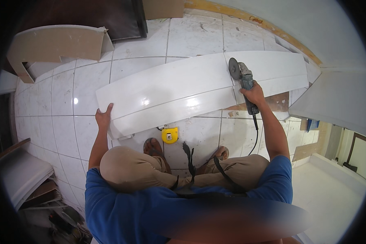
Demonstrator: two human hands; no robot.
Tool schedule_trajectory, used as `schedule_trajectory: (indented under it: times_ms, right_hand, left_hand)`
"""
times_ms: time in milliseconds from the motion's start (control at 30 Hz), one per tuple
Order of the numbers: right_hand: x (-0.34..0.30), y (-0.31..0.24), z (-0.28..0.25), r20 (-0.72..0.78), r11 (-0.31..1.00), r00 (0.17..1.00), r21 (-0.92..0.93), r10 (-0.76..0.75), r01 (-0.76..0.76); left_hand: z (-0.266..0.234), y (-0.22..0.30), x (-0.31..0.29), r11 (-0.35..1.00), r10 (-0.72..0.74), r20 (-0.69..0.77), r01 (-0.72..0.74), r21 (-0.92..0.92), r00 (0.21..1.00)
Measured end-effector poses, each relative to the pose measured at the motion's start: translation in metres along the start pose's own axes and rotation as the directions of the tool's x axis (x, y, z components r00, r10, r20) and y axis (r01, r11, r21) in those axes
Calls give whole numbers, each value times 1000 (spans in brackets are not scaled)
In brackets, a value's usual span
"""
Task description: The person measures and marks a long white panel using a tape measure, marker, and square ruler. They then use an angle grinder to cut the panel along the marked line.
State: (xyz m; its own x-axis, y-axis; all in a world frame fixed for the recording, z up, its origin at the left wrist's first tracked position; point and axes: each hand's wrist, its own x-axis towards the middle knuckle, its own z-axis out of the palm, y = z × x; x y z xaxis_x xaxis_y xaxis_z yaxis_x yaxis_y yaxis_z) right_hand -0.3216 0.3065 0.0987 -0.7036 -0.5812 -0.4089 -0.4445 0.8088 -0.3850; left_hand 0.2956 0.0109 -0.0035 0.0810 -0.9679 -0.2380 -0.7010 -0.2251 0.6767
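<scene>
A long white panel (pixel 171 87) lies across the tiled floor in front of me, with a lengthwise line along it and a crosswise line to the right of its middle. My left hand (pixel 103 116) grips its left end, thumb on the top face and fingers at the edge. My right hand (pixel 254 93) is wrapped round the body of an angle grinder (pixel 247 79), held over the panel near the crosswise line. The grinder's cutting disc (pixel 234 68) points to the far side; whether it touches the panel I cannot tell. A black cord trails from the handle toward me.
A yellow tape measure (pixel 169 135) lies between my feet and the panel. Cut brown boards (pixel 61 44) lean at the far left. A white wall piece (pixel 333 97) stands at the right, above a white tray-like panel (pixel 333 191). Scraps and tools (pixel 65 223) pile up at the lower left.
</scene>
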Motion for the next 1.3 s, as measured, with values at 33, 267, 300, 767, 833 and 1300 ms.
schedule_trajectory:
  times_ms: [33,267,300,767,833,1300]
  right_hand:
    - [0,-3,0,3,1000,1000,1,5,-5]
    - [7,-1,1,7,1000,1000,-12,-6,6]
    - [8,-2,1,8,1000,1000,-14,-3,4]
    - [14,-10,0,-7,999,1000,-27,-22,22]
    - [16,-10,-1,-1,999,1000,-38,-21,21]
    - [22,-15,0,-8,999,999,-28,-32,32]
  left_hand:
    - [0,-5,2,1000,2,3,-2,-12,1000]
    - [3,-17,9,1000,-1,2,1,-26,1000]
    - [3,-16,8,1000,-5,4,5,-20,1000]
    - [2,-12,7,1000,-5,-6,6,16,1000]
    - [1,-9,5,1000,-17,-1,17,15,1000]
    - [0,-10,5,1000,-15,-1,15,10,1000]
